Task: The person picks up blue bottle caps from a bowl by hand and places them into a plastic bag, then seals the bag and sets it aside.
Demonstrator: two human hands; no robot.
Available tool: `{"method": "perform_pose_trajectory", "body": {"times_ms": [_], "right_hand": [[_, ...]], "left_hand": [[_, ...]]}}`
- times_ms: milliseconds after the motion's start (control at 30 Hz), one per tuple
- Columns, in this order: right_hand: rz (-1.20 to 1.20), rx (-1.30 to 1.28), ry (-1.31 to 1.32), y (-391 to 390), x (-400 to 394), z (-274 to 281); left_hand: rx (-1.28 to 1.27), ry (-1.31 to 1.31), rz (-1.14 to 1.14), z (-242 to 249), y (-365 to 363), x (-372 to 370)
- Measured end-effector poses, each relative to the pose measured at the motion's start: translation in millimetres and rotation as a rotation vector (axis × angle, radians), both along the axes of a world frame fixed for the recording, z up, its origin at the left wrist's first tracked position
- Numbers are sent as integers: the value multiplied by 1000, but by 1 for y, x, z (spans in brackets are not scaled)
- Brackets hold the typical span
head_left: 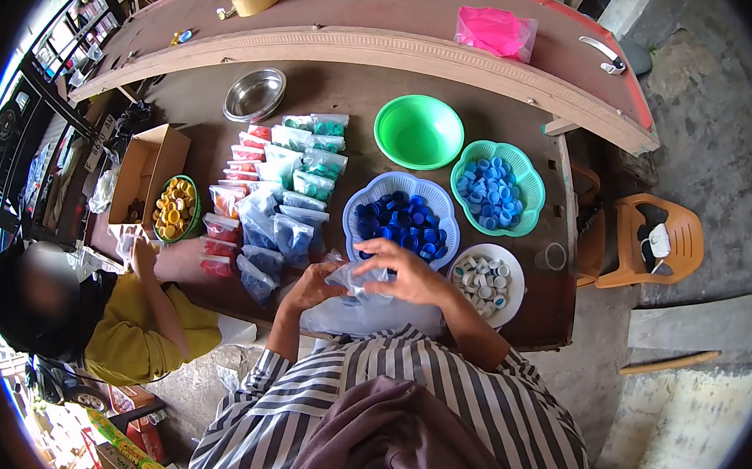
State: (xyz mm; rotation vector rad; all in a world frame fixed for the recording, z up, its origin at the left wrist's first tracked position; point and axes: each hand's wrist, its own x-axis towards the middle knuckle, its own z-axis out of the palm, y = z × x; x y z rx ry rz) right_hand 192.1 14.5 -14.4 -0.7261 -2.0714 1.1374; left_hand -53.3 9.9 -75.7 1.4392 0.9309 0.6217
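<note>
My left hand (313, 288) is closed on the edge of a clear plastic bag (357, 278) near the table's front edge. Over the bag's other side is my right hand (410, 277), thumb and fingers spread apart; whether it touches the plastic is hard to tell. More clear plastic bags (361, 317) lie flat beneath both hands. Just beyond my right hand stands a periwinkle basket (452, 231) of dark blue bottle caps (401, 219). A white bowl (520, 288) of white caps (482, 285) is to its right.
Filled bags (280, 167) of sorted caps lie in rows left of centre. A teal basket (540, 189), green bowl (418, 133), metal bowl (255, 95) and cardboard box (159, 154) stand around. At left, a co-worker's hand (142, 253) is near yellow caps (175, 209). A raised shelf (363, 46) spans the back.
</note>
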Motion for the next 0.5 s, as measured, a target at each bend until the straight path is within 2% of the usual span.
{"method": "perform_pose_trajectory", "body": {"times_ms": [100, 167, 233, 267, 300, 367, 433, 500], "right_hand": [[-336, -208, 126, 25, 16, -2], [-537, -177, 138, 56, 31, -48], [-655, -170, -259, 81, 43, -87], [-674, -56, -286, 92, 44, -113], [-670, -60, -283, 100, 43, -128], [-686, 261, -363, 116, 37, -151], [-706, 326, -436, 126, 27, -156], [-732, 201, -889, 136, 18, -163]], "left_hand": [[70, 78, -12, -1, 7, 1], [39, 94, 19, -6, 11, 0], [6, 92, 33, -6, 14, 0], [-27, 88, 46, -6, 16, 0], [-30, 92, 50, -5, 18, 0], [-57, 103, 70, -3, 20, 2], [-67, 110, 78, -1, 22, 3], [-79, 115, 89, 3, 25, 4]]}}
